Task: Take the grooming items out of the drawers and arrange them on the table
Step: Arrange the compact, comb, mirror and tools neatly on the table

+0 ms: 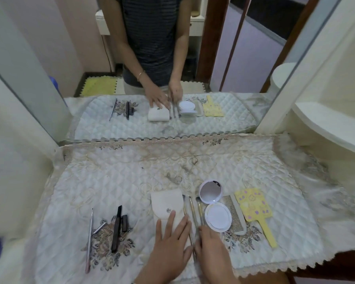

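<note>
1. So the grooming stuff is laid out in a rough row along the near edge of the surface, on the quilted cloth, everything lying flat and mostly pointing away from the person. My guess is that's the "arranged" look they're going for.
2. Left to right: a thin metal tool, dark pencils, a cream snap pouch, a few slim brushes, an open compact mirror, a comb and a yellow hand mirror.
3. The compact is propped open, lid up, probably just for display.
4. Left hand is flat, fingers spread, palm down on the lower part of the pouch, looks like it's pinning it in place.
5. Right hand sits just beside it with fingertips on the lower ends of the brushes, seemingly nudging them parallel. Can't tell if it's actually pinching one.
6. Both forearms come in from the bottom edge, close together.
</note>
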`<state>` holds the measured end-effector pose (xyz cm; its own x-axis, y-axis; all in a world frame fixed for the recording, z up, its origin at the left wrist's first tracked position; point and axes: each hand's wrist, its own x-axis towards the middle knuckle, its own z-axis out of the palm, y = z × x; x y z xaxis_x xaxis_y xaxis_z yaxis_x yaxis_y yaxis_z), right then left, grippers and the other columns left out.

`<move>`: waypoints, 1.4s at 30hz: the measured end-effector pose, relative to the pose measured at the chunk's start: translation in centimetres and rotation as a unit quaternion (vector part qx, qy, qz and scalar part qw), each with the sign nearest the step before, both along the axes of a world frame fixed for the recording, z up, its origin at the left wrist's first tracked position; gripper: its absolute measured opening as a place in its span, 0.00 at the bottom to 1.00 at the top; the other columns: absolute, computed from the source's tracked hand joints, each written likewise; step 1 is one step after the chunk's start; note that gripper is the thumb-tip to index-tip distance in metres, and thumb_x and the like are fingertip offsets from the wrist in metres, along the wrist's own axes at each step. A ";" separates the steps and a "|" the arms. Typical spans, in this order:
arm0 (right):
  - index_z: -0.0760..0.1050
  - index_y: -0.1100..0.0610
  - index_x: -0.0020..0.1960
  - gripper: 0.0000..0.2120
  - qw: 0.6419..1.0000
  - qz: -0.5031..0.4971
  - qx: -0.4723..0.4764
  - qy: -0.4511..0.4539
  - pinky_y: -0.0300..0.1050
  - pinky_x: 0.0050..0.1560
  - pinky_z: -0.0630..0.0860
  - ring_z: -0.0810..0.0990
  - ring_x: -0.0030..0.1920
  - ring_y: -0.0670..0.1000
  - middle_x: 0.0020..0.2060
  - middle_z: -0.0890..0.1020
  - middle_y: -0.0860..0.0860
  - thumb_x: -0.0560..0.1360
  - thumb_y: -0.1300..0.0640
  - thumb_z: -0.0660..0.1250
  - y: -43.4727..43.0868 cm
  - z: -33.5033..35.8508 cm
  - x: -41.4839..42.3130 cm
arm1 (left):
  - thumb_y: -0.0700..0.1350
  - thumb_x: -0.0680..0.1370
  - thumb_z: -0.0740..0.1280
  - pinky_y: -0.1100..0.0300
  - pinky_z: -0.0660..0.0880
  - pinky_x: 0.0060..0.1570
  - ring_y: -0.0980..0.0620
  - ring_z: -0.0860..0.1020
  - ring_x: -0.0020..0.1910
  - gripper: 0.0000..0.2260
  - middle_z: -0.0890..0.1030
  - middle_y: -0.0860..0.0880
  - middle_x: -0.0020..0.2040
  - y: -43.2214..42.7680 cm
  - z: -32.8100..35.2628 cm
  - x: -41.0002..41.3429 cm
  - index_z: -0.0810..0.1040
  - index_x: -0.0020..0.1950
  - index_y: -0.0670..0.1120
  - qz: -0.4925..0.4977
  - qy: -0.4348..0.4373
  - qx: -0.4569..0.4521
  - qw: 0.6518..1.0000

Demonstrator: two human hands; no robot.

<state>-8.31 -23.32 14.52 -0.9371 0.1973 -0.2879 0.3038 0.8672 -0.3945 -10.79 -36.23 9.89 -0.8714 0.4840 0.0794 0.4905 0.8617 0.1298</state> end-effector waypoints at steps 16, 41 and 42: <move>0.69 0.56 0.64 0.15 0.990 -0.029 -0.071 0.120 0.43 0.48 0.71 0.75 0.53 0.53 0.54 0.75 0.54 0.78 0.61 0.57 1.4 -1.8 0.7 | 0.65 0.70 0.57 0.41 0.46 0.66 0.45 0.41 0.76 0.27 0.73 0.54 0.68 -0.4 0.2 0.9 0.69 0.64 0.54 -0.022 -0.018 -0.013 0.999; 0.70 0.56 0.63 0.23 0.949 0.308 -0.025 0.069 0.50 0.58 0.71 0.72 0.59 0.58 0.59 0.77 0.53 0.67 0.61 0.61 -14.4 0.0 -7.3 | 0.50 0.76 0.57 0.59 0.71 0.49 0.49 0.76 0.51 0.12 0.82 0.53 0.48 -15.7 5.5 -2.3 0.77 0.53 0.50 0.202 -0.115 0.077 0.969; 0.74 0.55 0.58 0.21 0.947 0.311 -0.025 0.071 0.48 0.53 0.74 0.76 0.55 0.57 0.54 0.81 0.52 0.65 0.60 0.62 -14.4 -0.2 -7.3 | 0.48 0.78 0.56 0.59 0.67 0.54 0.48 0.74 0.55 0.12 0.80 0.51 0.54 -15.0 5.3 -2.7 0.74 0.58 0.48 0.195 -0.132 0.097 0.967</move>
